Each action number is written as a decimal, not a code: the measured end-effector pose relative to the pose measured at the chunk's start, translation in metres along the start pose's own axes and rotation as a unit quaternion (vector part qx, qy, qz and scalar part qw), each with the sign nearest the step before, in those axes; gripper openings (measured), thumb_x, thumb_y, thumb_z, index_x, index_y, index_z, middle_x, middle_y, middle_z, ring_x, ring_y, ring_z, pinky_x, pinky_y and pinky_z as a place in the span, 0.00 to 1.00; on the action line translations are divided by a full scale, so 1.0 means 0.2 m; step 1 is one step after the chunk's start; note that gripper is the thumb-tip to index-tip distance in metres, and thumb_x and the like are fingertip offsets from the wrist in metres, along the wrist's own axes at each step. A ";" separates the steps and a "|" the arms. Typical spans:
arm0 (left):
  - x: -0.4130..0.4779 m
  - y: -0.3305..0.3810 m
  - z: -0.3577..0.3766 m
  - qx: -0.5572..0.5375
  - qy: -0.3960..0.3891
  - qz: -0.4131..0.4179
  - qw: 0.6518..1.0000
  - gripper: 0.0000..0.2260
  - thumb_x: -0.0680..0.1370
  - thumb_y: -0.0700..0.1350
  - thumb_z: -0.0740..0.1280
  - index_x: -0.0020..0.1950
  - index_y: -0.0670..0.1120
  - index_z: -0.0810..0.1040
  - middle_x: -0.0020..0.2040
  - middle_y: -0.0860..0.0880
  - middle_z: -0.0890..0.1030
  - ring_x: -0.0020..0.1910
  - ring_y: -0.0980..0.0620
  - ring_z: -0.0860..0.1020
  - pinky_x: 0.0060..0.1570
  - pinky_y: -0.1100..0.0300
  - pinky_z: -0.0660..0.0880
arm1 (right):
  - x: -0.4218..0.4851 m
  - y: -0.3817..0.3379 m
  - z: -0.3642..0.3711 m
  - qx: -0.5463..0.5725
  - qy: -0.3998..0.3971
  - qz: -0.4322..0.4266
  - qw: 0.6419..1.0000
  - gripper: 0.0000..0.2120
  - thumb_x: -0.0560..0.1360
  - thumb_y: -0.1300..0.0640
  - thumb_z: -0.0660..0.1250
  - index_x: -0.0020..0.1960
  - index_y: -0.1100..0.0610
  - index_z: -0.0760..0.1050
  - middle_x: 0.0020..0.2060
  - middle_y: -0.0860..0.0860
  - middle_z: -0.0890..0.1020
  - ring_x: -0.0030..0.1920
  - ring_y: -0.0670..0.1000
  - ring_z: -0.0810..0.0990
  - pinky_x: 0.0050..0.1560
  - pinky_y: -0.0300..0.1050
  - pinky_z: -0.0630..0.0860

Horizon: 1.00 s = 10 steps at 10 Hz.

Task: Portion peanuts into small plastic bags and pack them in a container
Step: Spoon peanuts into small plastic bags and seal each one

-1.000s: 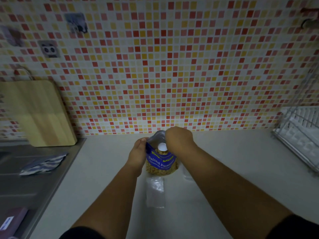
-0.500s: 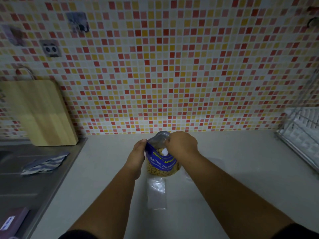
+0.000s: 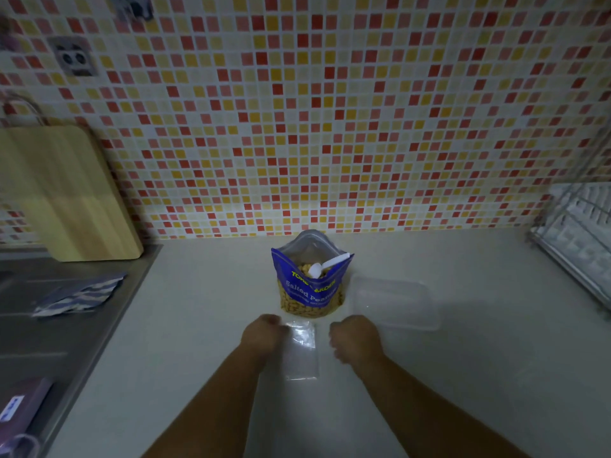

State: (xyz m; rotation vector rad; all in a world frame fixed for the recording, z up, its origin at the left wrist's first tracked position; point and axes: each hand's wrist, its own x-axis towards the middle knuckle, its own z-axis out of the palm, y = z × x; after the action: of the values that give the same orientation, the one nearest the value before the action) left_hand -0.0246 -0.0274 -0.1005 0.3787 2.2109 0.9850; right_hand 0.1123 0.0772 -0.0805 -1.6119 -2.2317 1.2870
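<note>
A blue pouch of salted peanuts [image 3: 310,285] stands open on the pale counter near the tiled wall. A white plastic spoon [image 3: 327,264] rests inside it, handle leaning out to the right. A small clear plastic bag [image 3: 301,350] lies flat in front of the pouch. My left hand [image 3: 263,335] touches the bag's upper left corner with fingers curled; whether it pinches the bag is unclear. My right hand [image 3: 355,338] hovers just right of the bag, fingers loosely curled, holding nothing. A clear plastic container [image 3: 393,300] sits to the right of the pouch.
A wooden cutting board [image 3: 66,196] leans on the wall at left above a steel sink surface [image 3: 49,325] with a striped cloth [image 3: 79,294]. A dish rack [image 3: 582,233] stands at the right edge. A purple sponge-like item [image 3: 20,408] lies at lower left.
Both hands let go of the peanut pouch and drew back toward me, down to the small clear bag. The spoon stays in the pouch.
</note>
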 end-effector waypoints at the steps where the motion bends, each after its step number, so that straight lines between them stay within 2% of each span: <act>1: 0.00 -0.01 0.03 0.074 0.015 0.037 0.996 0.19 0.72 0.47 0.69 0.62 0.47 0.77 0.59 0.46 0.81 0.59 0.48 0.78 0.61 0.58 0.73 | -0.04 -0.03 0.10 -0.083 0.035 -0.091 0.992 0.09 0.65 0.50 0.73 0.35 0.56 0.80 0.32 0.58 0.81 0.34 0.55 0.81 0.39 0.40 0.78; 2: -0.01 -0.06 0.04 0.073 0.024 0.048 0.996 0.16 0.73 0.45 0.69 0.60 0.48 0.78 0.56 0.48 0.82 0.57 0.49 0.78 0.58 0.61 0.72 | -0.01 -0.02 0.19 -0.089 -0.035 -0.080 0.992 0.18 0.73 0.50 0.66 0.54 0.63 0.80 0.53 0.60 0.82 0.56 0.57 0.79 0.53 0.43 0.73; 3: -0.03 -0.10 0.01 0.040 0.051 0.048 0.997 0.12 0.71 0.42 0.69 0.54 0.49 0.80 0.51 0.49 0.83 0.53 0.49 0.80 0.56 0.61 0.74 | -0.01 -0.01 0.23 -0.042 -0.046 -0.042 0.997 0.18 0.72 0.51 0.70 0.55 0.63 0.78 0.54 0.58 0.82 0.57 0.55 0.79 0.54 0.42 0.73; 4: -0.04 -0.14 -0.05 0.018 0.072 0.050 0.996 0.06 0.71 0.42 0.67 0.45 0.53 0.79 0.45 0.50 0.83 0.48 0.49 0.81 0.52 0.61 0.76 | 0.00 -0.02 0.24 -0.034 -0.028 -0.036 0.998 0.15 0.71 0.54 0.71 0.54 0.61 0.79 0.54 0.56 0.82 0.57 0.54 0.80 0.54 0.40 0.74; 5: -0.04 -0.17 -0.09 0.005 0.065 0.056 0.996 0.04 0.71 0.44 0.70 0.40 0.53 0.79 0.43 0.51 0.83 0.46 0.51 0.80 0.50 0.61 0.75 | 0.00 -0.02 0.27 -0.020 -0.019 -0.039 0.999 0.12 0.72 0.56 0.69 0.54 0.59 0.80 0.54 0.55 0.83 0.57 0.54 0.80 0.54 0.40 0.73; 6: -0.03 -0.19 -0.12 -0.046 0.048 0.060 0.996 0.01 0.69 0.44 0.72 0.39 0.49 0.82 0.43 0.51 0.85 0.44 0.50 0.81 0.50 0.56 0.78 | -0.01 -0.02 0.29 -0.020 -0.007 -0.064 0.998 0.10 0.74 0.58 0.66 0.53 0.58 0.80 0.53 0.54 0.83 0.57 0.54 0.79 0.55 0.39 0.72; 7: -0.05 -0.18 -0.16 -0.108 0.048 0.065 0.991 0.04 0.69 0.41 0.70 0.35 0.48 0.79 0.35 0.52 0.82 0.36 0.50 0.78 0.38 0.58 0.75 | -0.03 -0.04 0.28 0.014 0.009 -0.064 0.998 0.12 0.71 0.59 0.68 0.54 0.58 0.78 0.53 0.54 0.82 0.56 0.53 0.79 0.55 0.40 0.72; 8: -0.05 -0.17 -0.19 -0.146 0.019 0.078 0.986 0.10 0.72 0.33 0.67 0.34 0.47 0.78 0.27 0.53 0.78 0.29 0.52 0.73 0.31 0.62 0.70 | -0.03 -0.04 0.28 0.103 0.024 -0.086 0.991 0.14 0.68 0.61 0.72 0.53 0.59 0.79 0.48 0.54 0.81 0.51 0.52 0.80 0.54 0.41 0.73; 9: -0.07 -0.14 -0.22 -0.192 -0.040 0.089 0.976 0.09 0.73 0.33 0.68 0.35 0.45 0.78 0.26 0.49 0.77 0.27 0.53 0.70 0.27 0.66 0.68 | -0.07 -0.07 0.23 0.194 -0.031 -0.106 0.975 0.12 0.70 0.60 0.73 0.53 0.57 0.79 0.43 0.49 0.78 0.45 0.48 0.77 0.49 0.37 0.72; 10: -0.10 -0.09 -0.23 -0.207 -0.104 0.101 0.967 0.07 0.72 0.35 0.71 0.37 0.44 0.77 0.28 0.49 0.76 0.26 0.55 0.69 0.25 0.67 0.67 | -0.11 -0.09 0.20 0.242 -0.049 -0.136 0.960 0.05 0.72 0.61 0.71 0.42 0.52 0.78 0.37 0.49 0.78 0.42 0.47 0.75 0.45 0.36 0.72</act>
State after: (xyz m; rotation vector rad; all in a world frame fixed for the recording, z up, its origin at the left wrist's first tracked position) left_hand -0.0423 -0.0742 -0.0818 0.4923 1.7462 1.4138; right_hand 0.0876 0.0350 -0.0850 -1.0506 -1.8907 1.6833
